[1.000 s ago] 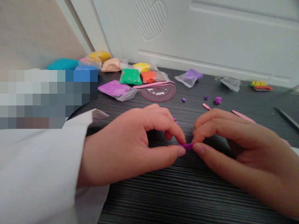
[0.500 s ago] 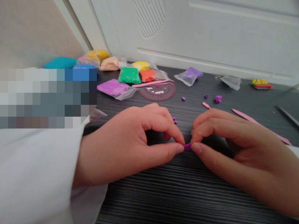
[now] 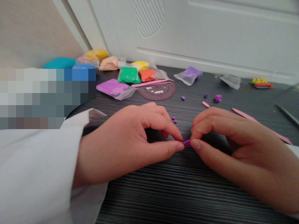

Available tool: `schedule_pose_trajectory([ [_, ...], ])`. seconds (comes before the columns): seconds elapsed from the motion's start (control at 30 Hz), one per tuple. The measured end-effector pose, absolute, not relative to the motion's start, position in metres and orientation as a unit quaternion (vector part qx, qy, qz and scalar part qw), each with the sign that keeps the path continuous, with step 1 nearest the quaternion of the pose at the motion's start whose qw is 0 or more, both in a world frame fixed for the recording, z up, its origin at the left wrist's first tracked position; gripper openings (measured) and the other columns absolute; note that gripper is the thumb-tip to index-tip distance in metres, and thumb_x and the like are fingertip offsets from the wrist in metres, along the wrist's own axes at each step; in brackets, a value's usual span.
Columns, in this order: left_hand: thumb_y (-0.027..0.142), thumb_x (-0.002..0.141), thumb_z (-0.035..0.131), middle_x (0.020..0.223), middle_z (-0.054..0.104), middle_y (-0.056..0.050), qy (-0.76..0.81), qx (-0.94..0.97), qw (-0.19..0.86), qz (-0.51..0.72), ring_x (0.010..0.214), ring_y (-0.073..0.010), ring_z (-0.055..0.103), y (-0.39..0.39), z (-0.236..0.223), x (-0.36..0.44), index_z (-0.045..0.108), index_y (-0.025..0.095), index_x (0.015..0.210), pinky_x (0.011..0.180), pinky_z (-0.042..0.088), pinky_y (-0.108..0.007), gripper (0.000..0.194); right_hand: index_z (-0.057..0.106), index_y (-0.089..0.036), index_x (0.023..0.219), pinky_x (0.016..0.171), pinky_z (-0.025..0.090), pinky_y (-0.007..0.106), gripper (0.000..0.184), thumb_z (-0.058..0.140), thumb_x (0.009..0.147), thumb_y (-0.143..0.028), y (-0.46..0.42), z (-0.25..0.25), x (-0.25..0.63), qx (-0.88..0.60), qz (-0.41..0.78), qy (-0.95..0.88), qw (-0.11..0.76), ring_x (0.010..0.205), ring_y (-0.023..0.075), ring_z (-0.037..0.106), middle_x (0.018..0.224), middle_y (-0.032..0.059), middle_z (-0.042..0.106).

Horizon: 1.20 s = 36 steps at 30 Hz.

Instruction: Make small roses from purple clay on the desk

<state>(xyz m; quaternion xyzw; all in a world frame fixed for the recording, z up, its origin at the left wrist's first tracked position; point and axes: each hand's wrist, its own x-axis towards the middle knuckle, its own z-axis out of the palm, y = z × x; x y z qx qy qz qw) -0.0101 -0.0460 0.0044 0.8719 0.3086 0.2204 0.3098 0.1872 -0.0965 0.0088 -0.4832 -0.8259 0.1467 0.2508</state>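
Progress: purple strip (image 3: 187, 143) is mid-shaping, held just above or on the desk (image 3: 177, 196) (can't tell which), between the two hands. Left hand (image 3: 130, 140): narrow grip, thumb and forefinger pinched on the strip's left end. Right hand (image 3: 245, 155): same, narrow grip on the other end. Looks done: one ruffled purple cluster (image 3: 218, 98), formed and set down beyond the right hand. Left, as far as shows: the strip isn't joined to anything, and the loose purple bits lie apart from the cluster

Counts:
- 1 strip, 1 cluster
- 2 small purple balls (image 3: 173, 118), side by side just beyond the left fingertips
- 1 violet blob (image 3: 183, 98), 1 dark violet bit (image 3: 206, 95), further back
- 10 coloured clay packs by my count, e.g. green pack (image 3: 129, 75), magenta pack (image 3: 113, 87), violet pack (image 3: 191, 73); some at far left overlap, so count is soft there
- 1 clear bag (image 3: 231, 81), contents can't tell
- 1 protractor (image 3: 156, 96) with several white bits on it, too small to count; 1 pair pink tweezers (image 3: 151, 83) at its far edge
- 2 pink tools: short pink tool (image 3: 205, 104), long pink tool (image 3: 247, 116), both partly behind the right hand
- 1 multicolour piece (image 3: 261, 83), 1 dark rod (image 3: 287, 115), far right
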Motion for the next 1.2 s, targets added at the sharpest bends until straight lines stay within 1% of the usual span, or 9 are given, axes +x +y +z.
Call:
schedule_pose_trajectory([
  [0.3,0.022,0.074,0.064,0.072,0.062,0.008,0.305,0.877,0.299,0.222,0.072,-0.0052,0.057,-0.0452,0.0032,-0.011,0.071,0.026,0.075,0.067,0.043,-0.014,0.008,0.057,-0.025,0.074,0.065,0.042,0.024,0.006,0.054,0.078,-0.021,-0.0962,0.006,0.1885,-0.483,0.141,-0.826,0.255,0.074,0.0092,0.053,0.079,-0.0055,0.059],
  [0.47,0.025,0.076,0.064,0.073,0.063,0.008,0.296,0.884,0.289,0.217,0.074,-0.0054,0.057,-0.0454,0.0032,-0.0111,0.072,0.028,0.077,0.068,0.043,-0.014,0.008,0.057,-0.025,0.075,0.066,0.043,0.024,0.006,0.055,0.079,-0.02,-0.0977,0.0065,0.1895,-0.48,0.137,-0.829,0.252,0.076,0.0088,0.054,0.081,-0.0053,0.059],
  [0.73,0.025,0.077,0.063,0.075,0.063,0.007,0.283,0.9,0.249,0.218,0.079,-0.0062,0.056,-0.0481,0.0036,-0.0109,0.071,0.028,0.08,0.071,0.043,-0.013,0.009,0.057,-0.022,0.073,0.064,0.044,0.029,0.007,0.054,0.078,-0.017,-0.096,0.008,0.1856,-0.467,0.142,-0.834,0.258,0.076,0.0126,0.054,0.081,-0.0008,0.06],
  [0.87,0.026,0.077,0.063,0.075,0.063,0.007,0.28,0.902,0.241,0.225,0.078,-0.0061,0.056,-0.048,0.0039,-0.0112,0.071,0.029,0.08,0.071,0.042,-0.013,0.009,0.057,-0.021,0.073,0.064,0.043,0.031,0.009,0.053,0.079,-0.016,-0.0976,0.0069,0.1835,-0.473,0.134,-0.827,0.274,0.076,0.0138,0.054,0.081,0.0005,0.059],
  [0.97,0.026,0.078,0.063,0.075,0.063,0.007,0.283,0.901,0.242,0.224,0.079,-0.006,0.056,-0.0472,0.0044,-0.0115,0.071,0.029,0.081,0.071,0.042,-0.013,0.009,0.057,-0.021,0.074,0.064,0.042,0.032,0.008,0.053,0.079,-0.017,-0.0991,0.0069,0.183,-0.464,0.133,-0.835,0.266,0.076,0.0138,0.053,0.082,0.0009,0.059],
  [1.2,0.023,0.078,0.062,0.073,0.063,0.007,0.276,0.9,0.25,0.228,0.078,-0.0065,0.056,-0.0485,0.0044,-0.0109,0.071,0.026,0.075,0.072,0.043,-0.014,0.01,0.057,-0.021,0.075,0.065,0.043,0.033,0.007,0.053,0.08,-0.018,-0.0994,0.0076,0.1836,-0.462,0.135,-0.836,0.263,0.078,0.0152,0.054,0.083,0.0018,0.059],
])
